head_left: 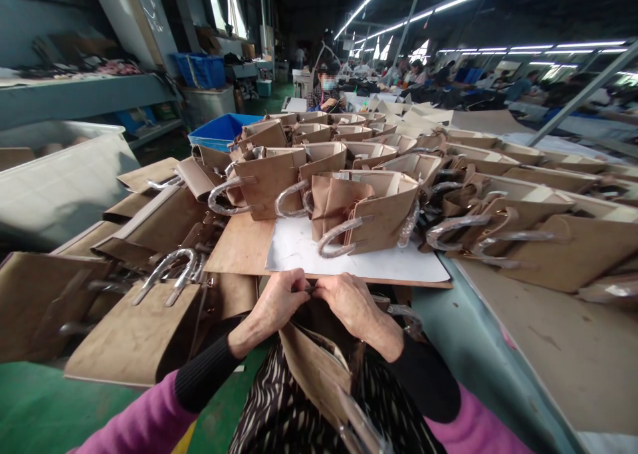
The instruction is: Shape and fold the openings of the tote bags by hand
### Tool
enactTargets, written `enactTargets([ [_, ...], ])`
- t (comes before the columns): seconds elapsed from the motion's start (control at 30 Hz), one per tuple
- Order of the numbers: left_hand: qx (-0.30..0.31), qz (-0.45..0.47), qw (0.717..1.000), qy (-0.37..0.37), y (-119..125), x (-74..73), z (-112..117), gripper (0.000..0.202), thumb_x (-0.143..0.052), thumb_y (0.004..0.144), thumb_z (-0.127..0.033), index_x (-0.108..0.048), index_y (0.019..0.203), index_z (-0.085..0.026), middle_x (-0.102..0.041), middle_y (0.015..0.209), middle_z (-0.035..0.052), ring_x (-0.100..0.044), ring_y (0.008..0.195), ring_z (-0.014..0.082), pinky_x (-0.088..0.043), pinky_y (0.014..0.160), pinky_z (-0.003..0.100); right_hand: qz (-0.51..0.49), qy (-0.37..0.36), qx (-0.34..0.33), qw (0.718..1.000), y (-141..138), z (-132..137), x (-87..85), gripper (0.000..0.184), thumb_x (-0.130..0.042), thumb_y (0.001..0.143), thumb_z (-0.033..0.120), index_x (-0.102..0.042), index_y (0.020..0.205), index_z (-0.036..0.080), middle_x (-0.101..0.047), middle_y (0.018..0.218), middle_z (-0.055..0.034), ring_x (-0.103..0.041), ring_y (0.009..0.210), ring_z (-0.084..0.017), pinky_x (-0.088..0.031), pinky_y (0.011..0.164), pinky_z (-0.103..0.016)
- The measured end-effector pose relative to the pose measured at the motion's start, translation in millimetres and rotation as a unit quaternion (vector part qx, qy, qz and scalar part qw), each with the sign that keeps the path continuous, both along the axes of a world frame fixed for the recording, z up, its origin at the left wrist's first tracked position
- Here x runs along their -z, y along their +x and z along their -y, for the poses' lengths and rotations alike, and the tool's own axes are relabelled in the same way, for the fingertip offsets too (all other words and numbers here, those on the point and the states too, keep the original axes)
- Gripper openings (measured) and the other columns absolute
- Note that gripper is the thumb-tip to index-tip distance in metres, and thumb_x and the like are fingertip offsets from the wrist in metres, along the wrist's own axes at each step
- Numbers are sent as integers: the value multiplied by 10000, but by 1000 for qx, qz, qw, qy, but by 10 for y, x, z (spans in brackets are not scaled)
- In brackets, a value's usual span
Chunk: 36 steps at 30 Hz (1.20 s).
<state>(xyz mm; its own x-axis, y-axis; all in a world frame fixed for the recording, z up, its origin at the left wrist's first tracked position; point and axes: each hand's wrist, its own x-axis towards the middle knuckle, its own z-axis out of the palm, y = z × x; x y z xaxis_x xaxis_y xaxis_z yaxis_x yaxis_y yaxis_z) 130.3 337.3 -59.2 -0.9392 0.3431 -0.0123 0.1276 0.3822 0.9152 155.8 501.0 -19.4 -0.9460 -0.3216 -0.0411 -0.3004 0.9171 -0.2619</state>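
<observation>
Side by side at the near edge of the work board, my left hand (pixel 279 306) and my right hand (pixel 355 306) are both closed in a pinch. Between their fingertips runs a thin dark brown strip (pixel 310 290), small and partly covered by the fingers. Below them a tan handbag (pixel 314 367) lies tilted on my lap, its opening partly showing and its plastic-wrapped handles (pixel 355 414) toward me. Whether the strip is joined to this bag I cannot tell. Just beyond my hands, another tan handbag (pixel 381 218) stands on white paper (pixel 294 244).
Many tan bags with wrapped handles cover the table ahead and right. More bags, including one upright bag (pixel 144 328), are piled at left. A blue bin (pixel 224 131) and a white tub (pixel 64 181) stand beyond. A masked person (pixel 326 95) sits across the table.
</observation>
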Motion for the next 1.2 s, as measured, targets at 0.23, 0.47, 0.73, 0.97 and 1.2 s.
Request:
enactTargets([
  [0.23, -12, 11, 1000, 0, -25, -5, 31, 173, -549, 584, -108, -393, 610, -178, -489, 580, -66, -422, 563, 79, -298, 528, 186, 13, 0, -7, 1000, -45, 106, -6, 189, -521, 925, 238, -704, 879, 235, -713, 806, -40, -658, 784, -197, -357, 590, -256],
  [0.47, 97, 77, 987, -104, -39, -329, 25, 195, -577, 593, -166, -638, 776, -146, -580, 648, -25, -497, 641, 131, -341, 591, 226, -43, 14, 32, 998, 225, -80, -278, 189, -556, 922, 262, -690, 796, 218, -701, 751, -28, -641, 716, -193, -336, 589, -277],
  [0.73, 241, -3, 965, -107, 25, -1083, -927, 183, -535, 633, -247, -689, 679, -161, -542, 561, -25, -470, 584, 135, -314, 534, 218, -110, 64, 164, 978, 901, -911, -1055, 245, -540, 934, 263, -659, 729, 204, -661, 641, -5, -582, 591, -162, -284, 541, -280],
  [0.97, 396, -45, 917, -24, 268, -1357, -1870, 217, -521, 678, -252, -704, 733, -150, -592, 623, -5, -490, 615, 140, -354, 581, 222, -102, 109, 296, 944, 1516, -1516, -1396, 275, -508, 940, 225, -658, 712, 191, -626, 606, -6, -536, 562, -140, -261, 536, -276],
  [1.2, 316, -152, 929, -119, 191, -1613, -1839, 141, -559, 669, -195, -694, 680, -152, -502, 538, -34, -436, 561, 112, -300, 530, 212, -155, 49, 308, 937, 1411, -1623, -1276, 293, -504, 922, 218, -598, 645, 204, -594, 570, 8, -528, 547, -156, -281, 551, -266],
])
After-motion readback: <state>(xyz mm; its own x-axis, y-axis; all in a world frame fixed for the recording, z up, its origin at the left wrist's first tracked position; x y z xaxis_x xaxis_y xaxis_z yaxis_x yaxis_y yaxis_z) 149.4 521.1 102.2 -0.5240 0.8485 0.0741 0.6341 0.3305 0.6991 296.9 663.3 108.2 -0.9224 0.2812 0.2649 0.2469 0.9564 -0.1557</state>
